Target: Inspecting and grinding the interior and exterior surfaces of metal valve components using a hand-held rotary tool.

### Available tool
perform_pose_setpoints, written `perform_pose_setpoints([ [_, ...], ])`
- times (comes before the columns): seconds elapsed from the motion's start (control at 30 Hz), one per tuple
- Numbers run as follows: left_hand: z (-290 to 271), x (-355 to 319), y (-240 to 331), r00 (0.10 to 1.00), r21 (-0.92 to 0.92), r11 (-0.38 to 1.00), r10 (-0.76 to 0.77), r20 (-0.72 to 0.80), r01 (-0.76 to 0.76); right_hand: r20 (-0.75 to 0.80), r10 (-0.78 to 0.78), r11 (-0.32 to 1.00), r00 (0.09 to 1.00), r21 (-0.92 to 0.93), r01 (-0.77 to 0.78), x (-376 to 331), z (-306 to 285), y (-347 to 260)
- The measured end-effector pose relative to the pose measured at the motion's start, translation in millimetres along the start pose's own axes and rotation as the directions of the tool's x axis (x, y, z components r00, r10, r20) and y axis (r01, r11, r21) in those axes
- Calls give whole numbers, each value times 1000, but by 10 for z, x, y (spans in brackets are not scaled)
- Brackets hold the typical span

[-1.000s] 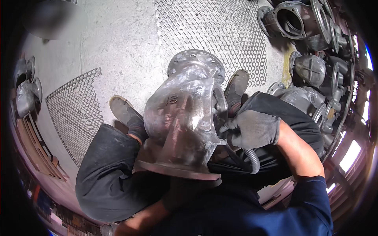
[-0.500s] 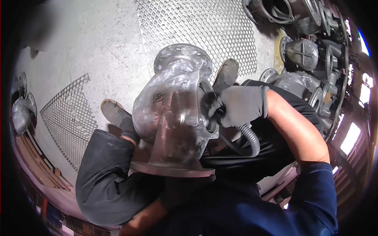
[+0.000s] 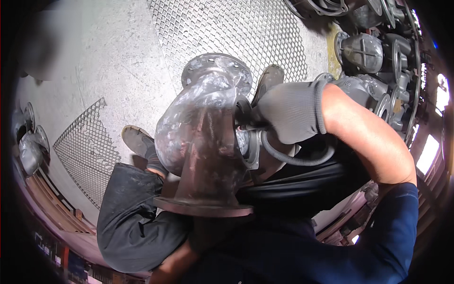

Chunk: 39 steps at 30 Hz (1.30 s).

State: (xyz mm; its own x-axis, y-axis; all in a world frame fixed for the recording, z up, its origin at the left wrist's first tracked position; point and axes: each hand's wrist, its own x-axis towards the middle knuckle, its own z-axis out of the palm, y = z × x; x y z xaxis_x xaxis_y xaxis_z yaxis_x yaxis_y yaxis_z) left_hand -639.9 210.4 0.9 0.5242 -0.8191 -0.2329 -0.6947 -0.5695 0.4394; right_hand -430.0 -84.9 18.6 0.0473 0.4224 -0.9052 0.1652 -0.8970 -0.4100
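Note:
A large grey cast-metal valve body [image 3: 201, 137], with a round flange at each end, rests between my legs. My right hand [image 3: 291, 113], in a grey glove, is closed at the casting's side opening [image 3: 253, 149]. It grips a hand tool whose body is mostly hidden by the glove; a ribbed grey hose [image 3: 305, 160] loops out below the hand. The tool's working end is hidden at the opening. My left forearm [image 3: 177, 262] reaches under the near flange [image 3: 203, 208]. The left hand is lost in dark shadow there, its fingers hidden.
More flanged castings [image 3: 362, 52] crowd the right side, and a few [image 3: 33, 149] sit at the far left. Expanded metal mesh sheets [image 3: 227, 38] lie on the concrete floor [image 3: 113, 57]. My shoes [image 3: 137, 139] stand on either side of the casting.
My right hand has shifted slightly up, its back now turned more toward view. The hose loop has swung out to the right and up. The casting holds nearly the same pose.

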Motion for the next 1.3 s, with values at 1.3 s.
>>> perform_pose_setpoints([
  [1.3,-29,-31,-73,997,46,999,-26,-69,29,-479,-189,979,857,-165,123,648,210,-21],
])
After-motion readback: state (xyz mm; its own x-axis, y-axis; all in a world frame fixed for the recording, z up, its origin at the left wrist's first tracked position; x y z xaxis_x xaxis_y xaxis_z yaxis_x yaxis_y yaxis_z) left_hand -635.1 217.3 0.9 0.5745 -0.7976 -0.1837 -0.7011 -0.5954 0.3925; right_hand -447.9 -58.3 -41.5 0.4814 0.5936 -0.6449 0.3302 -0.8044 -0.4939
